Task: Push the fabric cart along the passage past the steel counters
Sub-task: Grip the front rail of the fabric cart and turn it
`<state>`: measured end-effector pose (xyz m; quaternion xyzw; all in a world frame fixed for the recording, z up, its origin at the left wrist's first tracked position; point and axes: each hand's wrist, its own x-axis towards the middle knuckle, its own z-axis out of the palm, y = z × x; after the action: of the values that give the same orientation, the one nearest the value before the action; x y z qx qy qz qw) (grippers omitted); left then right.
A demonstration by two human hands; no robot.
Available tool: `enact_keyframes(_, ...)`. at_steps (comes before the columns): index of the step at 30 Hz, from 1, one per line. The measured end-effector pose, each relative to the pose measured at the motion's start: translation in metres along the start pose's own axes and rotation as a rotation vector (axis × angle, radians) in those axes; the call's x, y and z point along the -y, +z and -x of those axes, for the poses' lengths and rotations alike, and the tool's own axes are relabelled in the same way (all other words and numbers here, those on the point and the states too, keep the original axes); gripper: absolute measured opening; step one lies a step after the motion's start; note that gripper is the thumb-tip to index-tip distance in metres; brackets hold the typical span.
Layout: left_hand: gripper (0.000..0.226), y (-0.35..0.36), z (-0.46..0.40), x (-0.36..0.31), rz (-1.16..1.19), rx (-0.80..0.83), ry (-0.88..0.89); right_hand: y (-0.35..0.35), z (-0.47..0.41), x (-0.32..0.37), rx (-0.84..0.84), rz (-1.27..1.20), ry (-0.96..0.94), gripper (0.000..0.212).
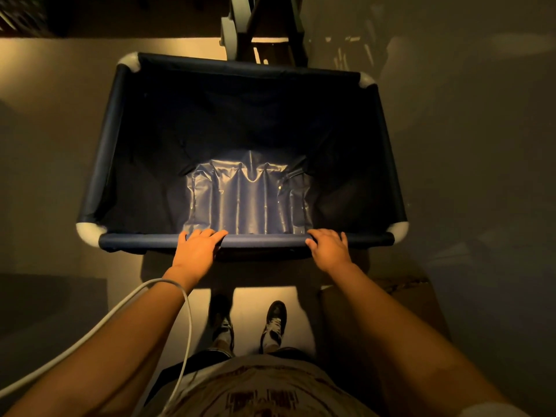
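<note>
A dark blue fabric cart [99, 164] with white corner joints stands right in front of me, empty, with a shiny blue liner panel lit on its near inner wall. My left hand [197, 248] grips the near top rail left of its middle. My right hand [329, 246] grips the same rail right of its middle. Both arms are stretched forward over my feet.
A grey metal frame with dark legs [237, 28] stands just beyond the cart's far rim. A dull steel surface [469, 145] runs along the right. A brown box [400, 299] sits low on the right by my leg. A white cable [90, 332] drapes over my left forearm. The floor is dimly lit.
</note>
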<state>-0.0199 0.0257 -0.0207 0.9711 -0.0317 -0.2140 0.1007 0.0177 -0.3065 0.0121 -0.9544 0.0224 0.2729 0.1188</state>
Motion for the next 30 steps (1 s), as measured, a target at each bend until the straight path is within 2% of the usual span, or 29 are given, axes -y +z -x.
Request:
enact_keyframes(10, 0.065, -0.015, -0.001, 0.059, 0.005, -0.043, -0.098, 0.018, -0.003, 0.057, 0.013, 0.045, -0.089, 0.043)
enact_keyframes(16, 0.047, -0.029, 0.003, 0.090, -0.002, -0.009, -0.140, 0.026, -0.005, 0.092, 0.045, 0.087, -0.172, 0.045)
enact_keyframes(24, 0.049, -0.032, 0.007, 0.088, 0.020, -0.030, -0.123, 0.031, -0.006, 0.126, 0.062, 0.093, -0.225, 0.049)
enact_keyframes(30, 0.051, -0.031, 0.007, 0.070, 0.039, -0.026, -0.021, 0.026, 0.001, 0.122, 0.073, 0.161, -0.198, 0.059)
